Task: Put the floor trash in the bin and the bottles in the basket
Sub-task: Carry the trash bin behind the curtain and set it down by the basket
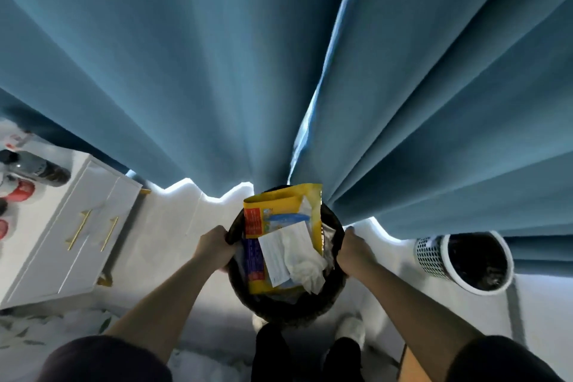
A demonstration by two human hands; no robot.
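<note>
I hold the dark bin (286,304) by its rim: left hand (215,243) grip closed on the left edge, right hand (353,250) on the right edge. A yellow packet (279,208) and crumpled white paper (302,267) fill the bin. A white perforated basket (434,253) stands right of the bin.

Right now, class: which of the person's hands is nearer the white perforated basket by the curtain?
Right. The right hand grips the bin's rim on the side facing the white basket; the left hand grips the opposite rim.

- Blue curtains (217,71) hang down to the floor.
- White cabinet (71,236) with gold handles (79,229) at left.
- Dark bottle (37,166) lies on the cabinet top.
- Leaf-patterned rug (46,326) below it.
</note>
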